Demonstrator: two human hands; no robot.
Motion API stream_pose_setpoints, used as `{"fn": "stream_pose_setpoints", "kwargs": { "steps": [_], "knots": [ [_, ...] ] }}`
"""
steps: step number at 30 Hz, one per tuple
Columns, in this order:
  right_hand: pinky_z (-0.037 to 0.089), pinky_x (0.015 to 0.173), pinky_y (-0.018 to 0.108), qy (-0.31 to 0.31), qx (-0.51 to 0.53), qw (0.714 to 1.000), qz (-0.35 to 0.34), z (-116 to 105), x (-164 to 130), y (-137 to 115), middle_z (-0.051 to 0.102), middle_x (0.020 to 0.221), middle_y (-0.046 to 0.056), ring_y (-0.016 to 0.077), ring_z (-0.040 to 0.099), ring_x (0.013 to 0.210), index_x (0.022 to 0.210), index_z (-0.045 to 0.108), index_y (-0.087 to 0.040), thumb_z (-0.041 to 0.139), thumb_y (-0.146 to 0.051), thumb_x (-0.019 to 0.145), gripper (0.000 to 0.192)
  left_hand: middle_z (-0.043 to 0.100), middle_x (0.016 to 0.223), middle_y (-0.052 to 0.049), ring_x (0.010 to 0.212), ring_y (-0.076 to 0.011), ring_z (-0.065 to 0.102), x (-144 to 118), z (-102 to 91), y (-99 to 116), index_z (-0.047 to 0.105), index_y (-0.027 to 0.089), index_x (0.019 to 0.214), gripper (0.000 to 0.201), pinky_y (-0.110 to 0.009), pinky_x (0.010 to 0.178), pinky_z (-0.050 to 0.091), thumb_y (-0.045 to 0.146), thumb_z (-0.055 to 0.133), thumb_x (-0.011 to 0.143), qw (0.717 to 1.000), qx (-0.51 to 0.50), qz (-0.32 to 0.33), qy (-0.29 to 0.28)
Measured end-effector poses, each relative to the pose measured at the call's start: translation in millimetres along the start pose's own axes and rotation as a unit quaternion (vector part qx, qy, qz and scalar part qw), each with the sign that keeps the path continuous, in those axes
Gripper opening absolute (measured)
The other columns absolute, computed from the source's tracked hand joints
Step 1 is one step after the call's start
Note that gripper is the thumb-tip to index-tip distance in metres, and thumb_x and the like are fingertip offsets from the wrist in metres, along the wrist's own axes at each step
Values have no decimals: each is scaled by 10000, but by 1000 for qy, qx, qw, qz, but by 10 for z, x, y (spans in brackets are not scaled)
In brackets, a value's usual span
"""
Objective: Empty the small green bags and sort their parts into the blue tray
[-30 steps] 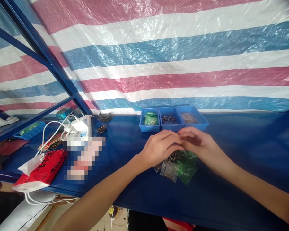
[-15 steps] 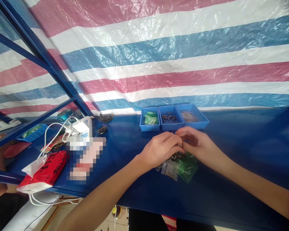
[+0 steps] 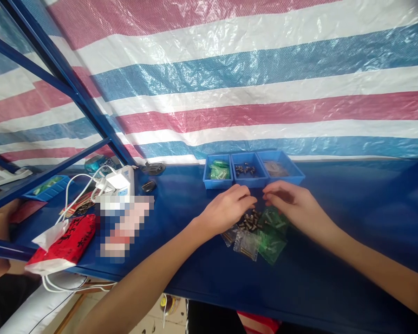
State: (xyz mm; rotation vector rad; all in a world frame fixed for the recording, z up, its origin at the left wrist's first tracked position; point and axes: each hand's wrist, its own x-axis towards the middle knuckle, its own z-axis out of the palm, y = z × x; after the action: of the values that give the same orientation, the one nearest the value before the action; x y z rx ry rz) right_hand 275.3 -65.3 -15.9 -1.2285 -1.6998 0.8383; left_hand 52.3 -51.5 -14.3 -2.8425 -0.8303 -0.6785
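Note:
My left hand [image 3: 231,206] hovers over the left edge of a pile of small metal fittings [image 3: 252,219], its fingers curled together; whatever they pinch is hidden. Across a small gap, my right hand [image 3: 289,199] has thumb and fingers drawn together above the green bags, and I cannot make out anything in them. In front of the pile lie a clear zip bag [image 3: 246,246] with thin brass-coloured pieces and a green plastic bag [image 3: 271,246]. Behind my hands stand three joined blue bins: the left bin [image 3: 218,184] holds green bags, the middle bin [image 3: 249,181] metal fittings, the right bin [image 3: 292,177] clear bags.
On the left of the blue table [image 3: 320,269] are a white power strip [image 3: 127,178] with cables, a dark mouse-like object [image 3: 148,186] and a red tissue pack [image 3: 68,243]. A blue metal frame [image 3: 73,95] rises there. Another person's arm [image 3: 0,220] shows at far left.
My hands were touching over the pile; they have moved apart, left hand to the left and right hand to the right. More of the metal fittings shows between them.

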Motion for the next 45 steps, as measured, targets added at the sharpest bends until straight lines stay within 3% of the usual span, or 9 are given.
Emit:
{"fn": "stream_pose_setpoints", "kwargs": {
  "steps": [5, 8, 13, 17, 21, 29, 39, 42, 45],
  "knots": [
    [600, 694, 362, -57, -28, 998, -22, 33, -24, -55, 772, 894, 54, 249, 736, 808, 935, 711, -239, 613, -433, 930, 217, 686, 1000, -54, 929, -182, 675, 32, -13, 30, 670, 177, 1070, 161, -288, 826, 558, 299, 574, 1026, 992, -99, -78, 28],
    [592, 684, 349, -80, -46, 995, -31, 55, -53, -97, 769, 880, 44, 237, 725, 785, 918, 727, -236, 564, -436, 966, 262, 721, 971, -8, 842, -150, 697, 41, -45, 53, 669, 208, 1041, 85, -247, 749, 540, 234, 596, 1005, 981, -157, -113, 15],
    [584, 710, 337, -57, -75, 994, -46, 31, -58, -136, 765, 869, 36, 237, 722, 814, 913, 730, -243, 521, -432, 998, 295, 760, 961, 9, 825, -152, 724, 40, -41, 40, 670, 223, 1073, 99, -234, 714, 524, 251, 602, 1006, 970, -189, -152, 16],
    [559, 670, 328, -46, -101, 993, -47, 15, -53, -153, 769, 884, 32, 233, 717, 793, 924, 732, -243, 534, -418, 988, 271, 757, 885, 12, 780, -161, 714, 50, -53, 45, 673, 209, 1032, 217, -237, 681, 483, 418, 632, 990, 969, -166, -180, 27],
    [522, 604, 326, -40, -133, 988, -72, 41, -77, -162, 768, 895, 35, 214, 687, 716, 962, 731, -249, 542, -382, 984, 232, 695, 734, 16, 661, -137, 652, 65, -98, 72, 683, 192, 877, 391, -236, 620, 416, 509, 514, 1033, 966, -167, -195, 10],
    [501, 559, 292, -32, -127, 983, -126, 103, -163, -207, 749, 839, 22, 190, 672, 675, 971, 675, -247, 622, -290, 955, 70, 643, 634, 18, 583, -119, 591, 87, -85, 172, 648, 173, 750, 472, -222, 570, 415, 557, 532, 999, 894, -365, -259, 24],
    [504, 576, 276, -9, -127, 978, -163, 116, -172, -178, 745, 889, 24, 180, 672, 726, 1004, 708, -241, 619, -228, 957, 101, 690, 687, -15, 608, -149, 674, 94, -29, 179, 667, 156, 791, 455, -225, 588, 515, 555, 557, 980, 840, -467, -277, 14],
    [512, 574, 280, 5, -142, 975, -172, 83, -140, -150, 740, 875, 28, 177, 664, 691, 990, 692, -230, 630, -239, 950, 75, 739, 805, -32, 735, -178, 728, 94, -18, 128, 714, 167, 881, 428, -240, 668, 553, 540, 538, 992, 845, -460, -273, 8],
    [527, 598, 303, 36, -193, 957, -211, 18, 39, -102, 745, 911, 42, 179, 656, 662, 991, 671, -215, 632, -250, 949, 68, 753, 884, -29, 824, -181, 731, 84, -43, 26, 726, 180, 949, 354, -242, 731, 546, 468, 529, 1011, 874, -398, -274, 44]
  ]
}}
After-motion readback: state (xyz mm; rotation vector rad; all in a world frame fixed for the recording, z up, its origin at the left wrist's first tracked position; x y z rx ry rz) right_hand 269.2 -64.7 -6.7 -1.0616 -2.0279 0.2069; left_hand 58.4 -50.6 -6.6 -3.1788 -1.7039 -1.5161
